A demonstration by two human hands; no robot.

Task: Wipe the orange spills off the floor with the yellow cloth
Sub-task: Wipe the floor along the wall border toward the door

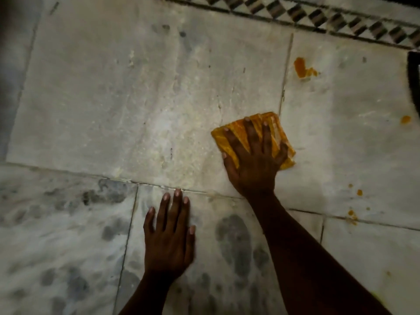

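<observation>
The yellow cloth [252, 138] lies folded mid-floor [136, 98] by a tile seam, pressed flat under the right hand's [252, 160] spread fingers. The left hand [169, 237] rests flat, empty, nearer the person. Orange spills [303, 68] remain toward the patterned border [318, 17]; the stained cloth may smear them.

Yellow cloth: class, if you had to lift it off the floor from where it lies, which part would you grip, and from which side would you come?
Probably the far corner of the cloth, coming from above and beyond it. The cloth lies folded flat on the floor under the spread right hand, so only its edges are free; that corner pokes out past the fingertips.
</observation>
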